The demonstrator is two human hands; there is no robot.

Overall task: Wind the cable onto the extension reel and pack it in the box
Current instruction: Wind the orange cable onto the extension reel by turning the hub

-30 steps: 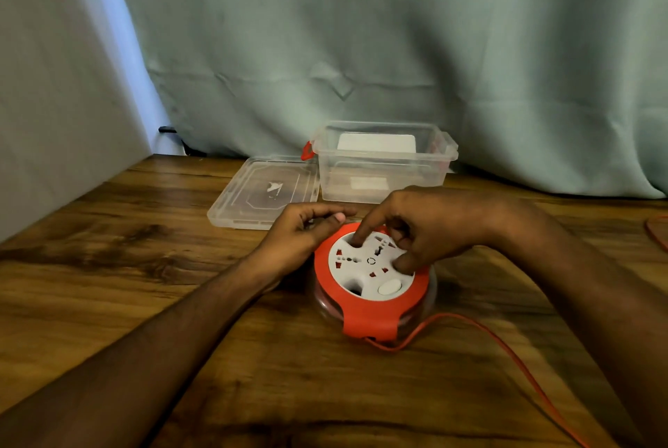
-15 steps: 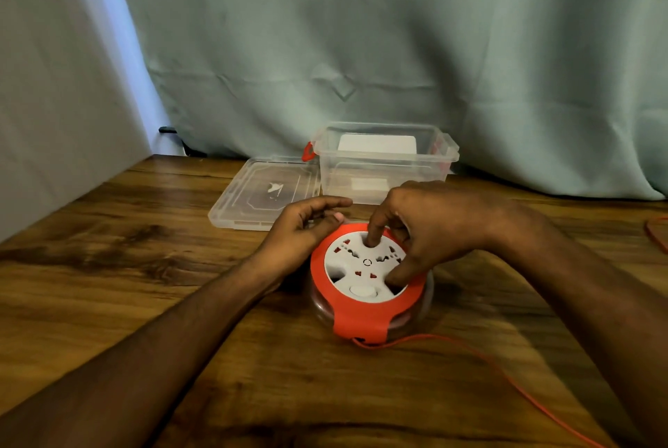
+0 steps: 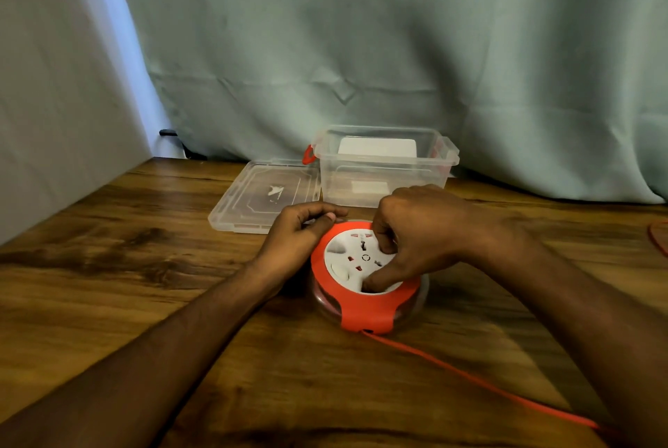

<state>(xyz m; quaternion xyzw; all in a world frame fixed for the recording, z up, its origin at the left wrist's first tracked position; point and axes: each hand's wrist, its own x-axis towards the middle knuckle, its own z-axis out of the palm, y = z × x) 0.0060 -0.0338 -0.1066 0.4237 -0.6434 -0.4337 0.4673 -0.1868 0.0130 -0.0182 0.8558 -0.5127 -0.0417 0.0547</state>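
Orange reel (image 3: 365,313) gripped by both hands (image 3: 300,234) (image 3: 415,227), fingers curled.

Orange-red extension reel (image 3: 365,310) with white socket face and red pin slots; matching orange-red cable (image 3: 470,375); clear box (image 3: 388,172) with red latch; brown wood-grain table (image 3: 144,285); pale green curtain (image 3: 397,49)
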